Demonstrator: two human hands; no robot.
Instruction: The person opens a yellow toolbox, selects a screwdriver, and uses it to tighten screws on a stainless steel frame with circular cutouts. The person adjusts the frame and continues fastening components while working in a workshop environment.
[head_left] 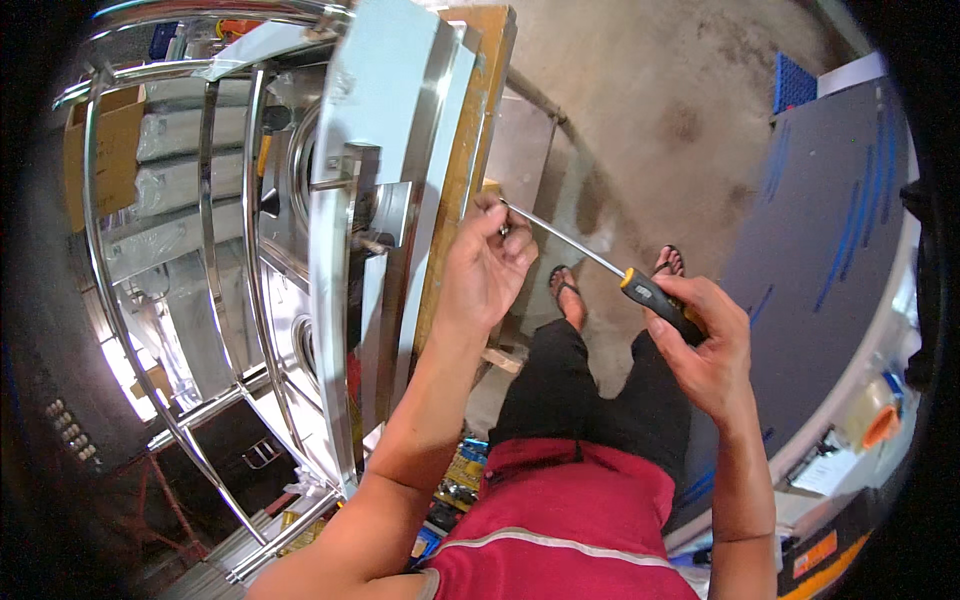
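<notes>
My right hand (712, 345) grips the black and yellow handle of a screwdriver (652, 298). Its thin steel shaft slants up and left, away from my body. At the far end of the shaft is my left hand (490, 262), with fingers curled and pinched close to the tip. Something small and dark shows between those fingers, too small to name. Just left of this hand stands a shiny steel assembly (395, 215), partly covered in pale blue film, with a small metal bracket on its side. It rests along a wooden board (478, 110).
Polished steel tubes (206, 170) form a curved rack on the left, with wrapped packages and a cardboard box (105, 150) behind. A dark grey sheet-covered table (800, 260) runs along the right. A blue basket (793, 84) sits at the back. Wood (502, 361) juts out near my legs.
</notes>
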